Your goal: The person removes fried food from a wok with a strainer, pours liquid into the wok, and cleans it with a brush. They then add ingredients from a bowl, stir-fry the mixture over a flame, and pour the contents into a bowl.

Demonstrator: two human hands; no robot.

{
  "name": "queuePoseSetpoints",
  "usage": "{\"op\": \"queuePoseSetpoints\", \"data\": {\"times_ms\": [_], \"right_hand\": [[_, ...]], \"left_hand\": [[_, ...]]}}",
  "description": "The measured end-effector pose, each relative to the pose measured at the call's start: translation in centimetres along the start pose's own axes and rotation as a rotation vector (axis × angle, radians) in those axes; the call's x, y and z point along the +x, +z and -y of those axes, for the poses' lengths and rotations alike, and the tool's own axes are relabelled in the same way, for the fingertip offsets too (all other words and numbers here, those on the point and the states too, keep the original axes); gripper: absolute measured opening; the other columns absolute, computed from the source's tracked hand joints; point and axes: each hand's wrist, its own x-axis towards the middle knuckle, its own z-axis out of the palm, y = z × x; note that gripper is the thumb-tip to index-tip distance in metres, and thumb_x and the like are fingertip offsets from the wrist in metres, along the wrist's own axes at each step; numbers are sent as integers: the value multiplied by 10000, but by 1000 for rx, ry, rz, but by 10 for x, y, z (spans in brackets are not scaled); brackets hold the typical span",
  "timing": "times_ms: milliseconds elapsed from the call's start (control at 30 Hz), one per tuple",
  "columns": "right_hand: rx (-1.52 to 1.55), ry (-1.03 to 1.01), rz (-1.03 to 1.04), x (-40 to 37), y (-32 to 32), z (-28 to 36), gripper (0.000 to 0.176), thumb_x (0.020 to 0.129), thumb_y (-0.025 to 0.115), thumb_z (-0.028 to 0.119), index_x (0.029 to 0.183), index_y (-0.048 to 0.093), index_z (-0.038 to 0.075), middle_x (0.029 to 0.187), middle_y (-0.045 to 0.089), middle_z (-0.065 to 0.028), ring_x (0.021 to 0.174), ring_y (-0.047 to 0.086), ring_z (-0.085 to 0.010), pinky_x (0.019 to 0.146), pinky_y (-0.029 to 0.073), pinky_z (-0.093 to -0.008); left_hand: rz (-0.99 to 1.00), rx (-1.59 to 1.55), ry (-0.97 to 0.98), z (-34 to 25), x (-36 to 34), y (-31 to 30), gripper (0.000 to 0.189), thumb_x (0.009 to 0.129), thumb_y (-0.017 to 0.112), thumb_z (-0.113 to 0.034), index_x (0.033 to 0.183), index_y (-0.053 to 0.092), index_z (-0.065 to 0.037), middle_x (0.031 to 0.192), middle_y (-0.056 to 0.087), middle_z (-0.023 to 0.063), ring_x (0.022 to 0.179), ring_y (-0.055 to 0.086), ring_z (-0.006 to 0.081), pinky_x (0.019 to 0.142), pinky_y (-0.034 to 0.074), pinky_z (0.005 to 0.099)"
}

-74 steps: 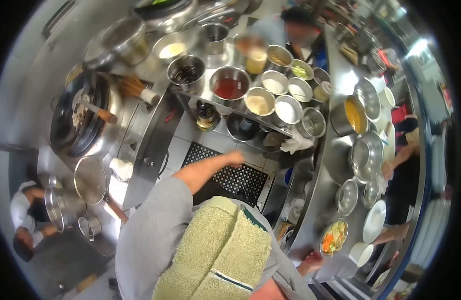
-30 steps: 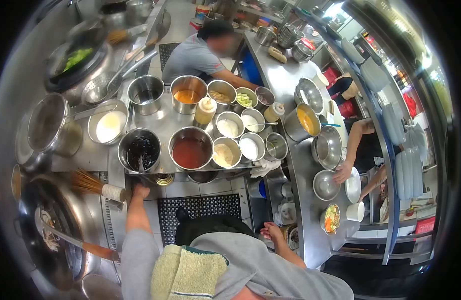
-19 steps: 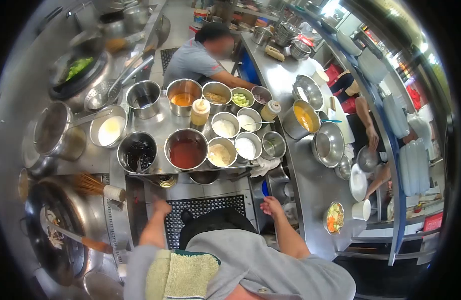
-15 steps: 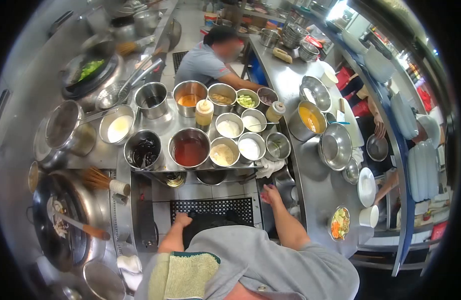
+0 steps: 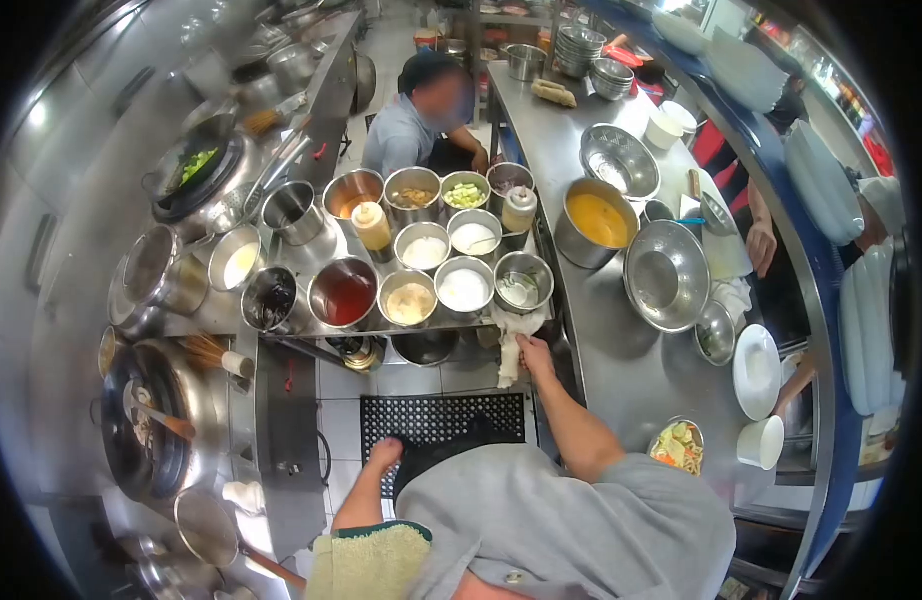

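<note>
- The right arm stretches forward and slightly left from the shoulder, elbow nearly straight, sleeve ending at the upper arm.
- The right hand [image 5: 534,353] is at the white cloth [image 5: 507,352], its fingers curled onto the cloth's right edge.
- The cloth hangs down from the near right corner of the shelf of bowls, just below a metal bowl [image 5: 522,281] and beside the left edge of the steel desk [image 5: 613,345].
- The left arm is bent and kept close to the body, forearm pointing down towards the floor.
- The left hand [image 5: 385,455] hangs over the near left corner of the black floor mat [image 5: 451,413]; I cannot tell whether its fingers are together or apart.
- It holds nothing that can be seen.
</note>
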Motion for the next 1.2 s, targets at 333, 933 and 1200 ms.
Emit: {"op": "queuePoseSetpoints", "data": {"times_ms": [333,933,1200], "right_hand": [[383,-77,281,1,6,17,158,872,578,146,957,591,14,820,612,-62,650,567,-141,548,457,-259],[-164,548,194,18,32,-144,471,820,655,162,1206,440,1,997,537,-213,793,622,-337,595,577,-430],[-23,522,499,-71,74,-60,556,850,647,202,1300,366,35,1113,562,-228,942,621,-318,780,541,-452]], "left_hand": [[6,-308,638,-349,-50,6,568,868,591,-327,1331,449,-30,1232,566,212,1160,542,287,942,428,365],[168,-1125,1014,-400,-221,-171,724,929,492,-366,1462,141,-24,1533,148,130,1408,175,232,1118,194,411],[-94,-237,279,-54,-139,-49,491,803,662,-277,1210,559,-21,1144,624,144,1042,604,238,899,472,338]]}}
